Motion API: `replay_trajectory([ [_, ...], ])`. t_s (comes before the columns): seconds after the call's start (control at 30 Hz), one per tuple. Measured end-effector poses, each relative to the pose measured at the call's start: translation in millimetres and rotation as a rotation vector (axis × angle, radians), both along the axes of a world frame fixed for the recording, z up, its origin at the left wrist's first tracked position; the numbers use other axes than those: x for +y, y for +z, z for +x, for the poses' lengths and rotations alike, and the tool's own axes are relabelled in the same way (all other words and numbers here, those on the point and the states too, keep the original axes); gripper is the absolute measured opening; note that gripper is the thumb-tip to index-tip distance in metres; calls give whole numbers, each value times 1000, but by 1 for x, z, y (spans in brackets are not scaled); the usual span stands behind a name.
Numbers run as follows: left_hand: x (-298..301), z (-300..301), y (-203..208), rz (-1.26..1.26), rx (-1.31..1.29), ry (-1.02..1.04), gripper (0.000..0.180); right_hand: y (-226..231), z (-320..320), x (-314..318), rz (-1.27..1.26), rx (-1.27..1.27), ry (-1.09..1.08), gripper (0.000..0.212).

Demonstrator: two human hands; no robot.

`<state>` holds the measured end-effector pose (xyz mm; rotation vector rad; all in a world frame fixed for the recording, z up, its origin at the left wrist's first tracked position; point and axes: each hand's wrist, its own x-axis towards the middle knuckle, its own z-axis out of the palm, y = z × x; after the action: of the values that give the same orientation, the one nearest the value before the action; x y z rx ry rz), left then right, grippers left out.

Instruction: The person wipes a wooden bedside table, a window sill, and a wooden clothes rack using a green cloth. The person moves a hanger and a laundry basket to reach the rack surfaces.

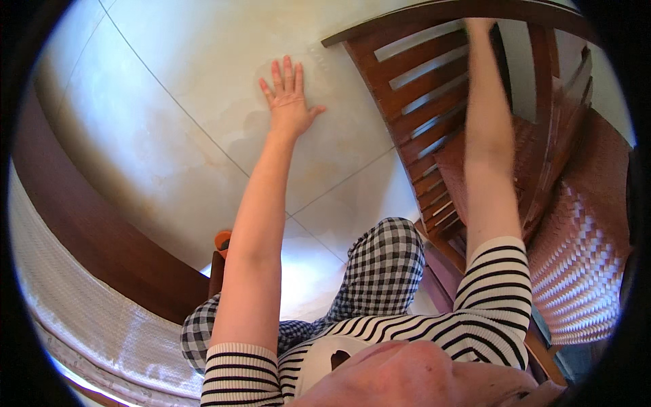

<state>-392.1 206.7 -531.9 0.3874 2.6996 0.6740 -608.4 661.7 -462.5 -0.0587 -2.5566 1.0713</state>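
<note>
My left hand is stretched out with its fingers spread and its back facing up. It holds nothing and appears over the pale tiled floor; whether it touches the floor I cannot tell. My right forearm reaches across a dark brown slatted wooden chair to its curved top rail. Only the wrist end of that arm shows at the rail. The fingers of my right hand are hidden there, so I cannot tell what they touch or hold.
A reddish-brown woven mat or seat cover lies at the right. Along the left runs a broad dark wooden edge beside a whitish textured cloth. A small orange object sits beside my left forearm. My checked trouser leg is below.
</note>
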Motion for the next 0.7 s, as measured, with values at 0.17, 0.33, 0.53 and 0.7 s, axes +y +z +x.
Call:
replay_trajectory([
  [0.17,-10,4,-16,-145,-82,2,116,-57,93,-156,405,275,-282,45],
  [0.33,-34,-1,-48,-240,-99,24,116,-93,123,-268,-1433,-98,29,24],
  [0.53,-62,-6,-98,-433,-171,41,113,-105,131,-305,-491,-296,-39,37],
  [0.7,-99,-19,-115,-325,-176,220,87,-83,217,-322,-636,-857,369,38],
])
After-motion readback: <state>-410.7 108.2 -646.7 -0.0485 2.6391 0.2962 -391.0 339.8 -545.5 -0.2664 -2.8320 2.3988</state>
